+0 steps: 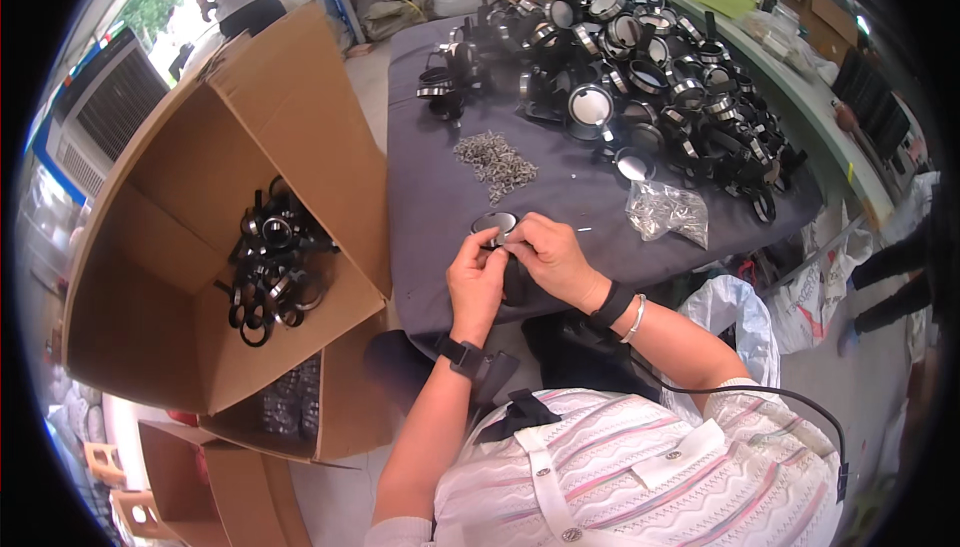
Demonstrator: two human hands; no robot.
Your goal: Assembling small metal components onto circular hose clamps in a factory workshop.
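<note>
hands pinching a small round black part at the frame's centre

both hands meet over the worktop point(560, 209) edge: left hand point(476, 282) and right hand point(553, 259) have fingers closed on the part point(495, 223), wrists bent inward, forearms rising from the lower edge. a slip could likely drop it off the near edge, or knock the clip pile point(496, 161) just above.

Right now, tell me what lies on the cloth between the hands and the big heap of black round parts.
In the head view, between the hands and the heap lie a pile of small metal pieces and a clear bag of them on the grey cloth.
</note>
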